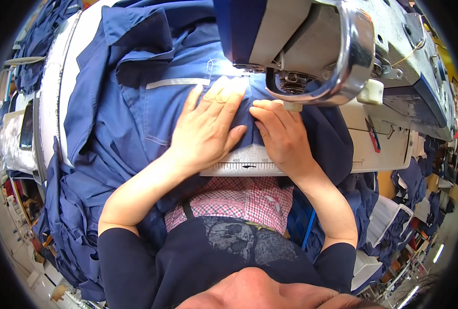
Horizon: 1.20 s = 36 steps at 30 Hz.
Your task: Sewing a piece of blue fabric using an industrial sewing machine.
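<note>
A navy work garment (pixel 118 110) lies spread over the sewing table, with a patch pocket (pixel 159 116) edged by a pale strip. My left hand (pixel 205 123) rests flat on the cloth beside this pocket, fingers stretched toward the lit needle area. Close by on the right, my right hand (pixel 283 131) has its thumb and curled fingers closed on the cloth along a seam. Just beyond both hands stands the head of a sewing machine (pixel 262 33). Its needle and presser foot are mostly hidden by glare and the machine's own parts.
A ruler scale (pixel 242 160) runs along the table's near edge. Red-handled thread snips (pixel 374 136) lie on the table right of the machine. More navy cloth (pixel 77 226) hangs at the left. A dark phone (pixel 27 125) sits at the far left, and white trays (pixel 391 219) stand lower right.
</note>
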{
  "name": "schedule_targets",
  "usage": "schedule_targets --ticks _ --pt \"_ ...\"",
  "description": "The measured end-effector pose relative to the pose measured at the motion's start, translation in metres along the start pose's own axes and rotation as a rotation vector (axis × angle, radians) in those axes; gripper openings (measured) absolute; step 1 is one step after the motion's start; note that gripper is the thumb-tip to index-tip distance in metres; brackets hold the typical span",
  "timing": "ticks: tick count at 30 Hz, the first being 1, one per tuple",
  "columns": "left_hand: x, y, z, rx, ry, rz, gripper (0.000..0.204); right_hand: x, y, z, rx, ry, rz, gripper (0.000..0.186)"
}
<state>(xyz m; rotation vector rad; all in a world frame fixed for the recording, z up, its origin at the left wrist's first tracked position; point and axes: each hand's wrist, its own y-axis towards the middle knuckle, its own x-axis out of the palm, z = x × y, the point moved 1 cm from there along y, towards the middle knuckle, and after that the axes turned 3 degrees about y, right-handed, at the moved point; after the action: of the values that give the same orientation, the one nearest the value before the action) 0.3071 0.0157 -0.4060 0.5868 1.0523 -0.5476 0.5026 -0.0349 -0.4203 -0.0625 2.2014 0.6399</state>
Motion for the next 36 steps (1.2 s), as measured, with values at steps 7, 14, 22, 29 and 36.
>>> schedule_targets --ticks 7,14,22,29,36 --pt "-0.013 0.006 -0.042 0.227 0.112 -0.082 0.060 -0.004 -0.001 -0.004 -0.016 0.019 -0.058 0.022" --pt "-0.013 0.002 -0.033 0.222 0.109 -0.106 0.060 -0.002 -0.005 -0.007 -0.055 -0.033 -0.053 0.024" --pt "-0.013 0.008 -0.036 0.202 0.109 -0.092 0.055 0.004 -0.008 -0.002 -0.041 -0.053 -0.077 0.032" --pt "-0.010 0.016 -0.047 0.196 0.070 -0.051 0.044 0.000 -0.006 0.005 0.071 0.087 -0.121 0.029" --pt "-0.013 0.023 -0.055 0.223 0.070 -0.048 0.031 -0.003 -0.003 0.013 0.127 0.380 -0.064 0.031"
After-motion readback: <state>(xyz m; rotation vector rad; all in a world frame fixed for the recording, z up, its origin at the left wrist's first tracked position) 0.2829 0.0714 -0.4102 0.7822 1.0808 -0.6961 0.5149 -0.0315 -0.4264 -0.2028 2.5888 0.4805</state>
